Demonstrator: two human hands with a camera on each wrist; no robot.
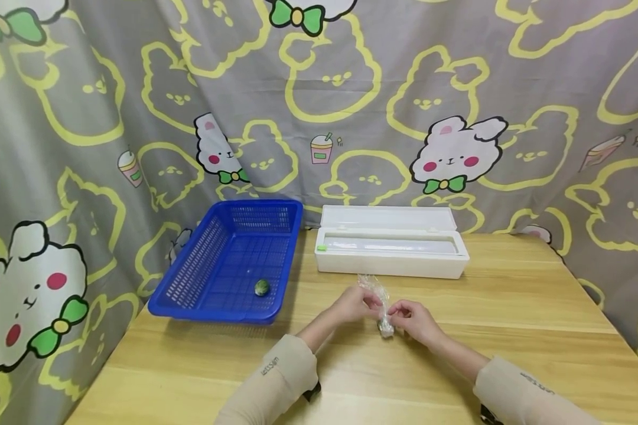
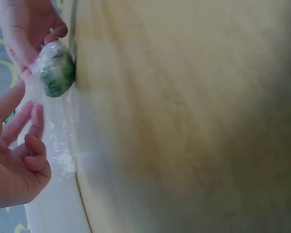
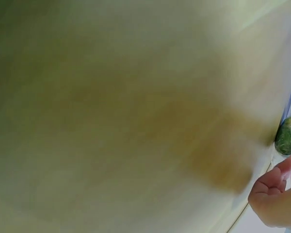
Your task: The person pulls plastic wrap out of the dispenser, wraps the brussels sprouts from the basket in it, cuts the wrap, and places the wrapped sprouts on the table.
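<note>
A small round green vegetable [image 2: 57, 75], which looks like a Brussels sprout, hangs wrapped in clear cling film [image 1: 386, 327] just above the table. My left hand [image 1: 355, 304] pinches the loose length of film above it, and that film trails up toward the white box. From the other side my right hand [image 1: 416, 320] pinches the film close to the wrapped sprout. In the left wrist view the left hand [image 2: 17, 158] lies below the sprout, with the right hand [image 2: 29, 31] above it. The right wrist view has only part of the right hand [image 3: 279, 194] at its edge.
A white cling film dispenser box [image 1: 390, 264] stands at the back, lid raised, with a film roll [image 1: 393, 245] inside. On the left sits a blue plastic basket [image 1: 218, 314] holding one unwrapped sprout [image 1: 262, 287]. Behind the wooden table [image 1: 521, 307] hangs a patterned curtain [image 1: 351, 100].
</note>
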